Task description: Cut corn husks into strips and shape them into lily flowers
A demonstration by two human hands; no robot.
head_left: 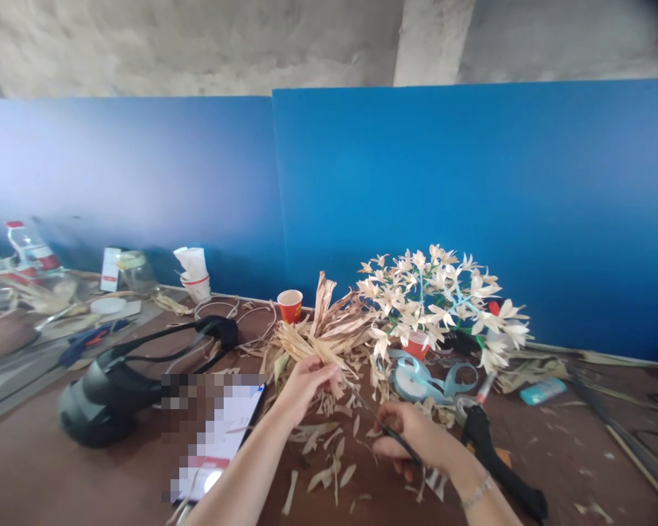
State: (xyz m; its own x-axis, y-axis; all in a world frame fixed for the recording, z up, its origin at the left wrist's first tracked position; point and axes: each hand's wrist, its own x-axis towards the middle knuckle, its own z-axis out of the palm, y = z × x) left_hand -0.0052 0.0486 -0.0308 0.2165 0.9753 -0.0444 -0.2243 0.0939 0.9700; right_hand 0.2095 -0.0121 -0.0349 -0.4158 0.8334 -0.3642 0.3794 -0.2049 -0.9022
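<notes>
My left hand [308,386] is closed around a pale strip of dried corn husk [337,386], pinched between thumb and fingers. My right hand [417,435] grips a pair of black-handled scissors [398,440], whose blades point up and left toward the husk. I cannot tell whether the blades touch it. Cut petal-shaped husk pieces [323,478] lie scattered on the table below both hands. Behind the left hand is a heap of dried husks [329,321]. A bunch of cream husk flowers [417,292] stands beyond my right hand, in a red paper cup [417,345].
Blue ribbon rolls [411,380] and a black glue gun [498,467] lie at the right. A headset [101,398] and a phone or tablet [224,431] are on the left. A red cup [290,305] stands near the blue partition [444,168]. Another person's hand [3,336] shows far left.
</notes>
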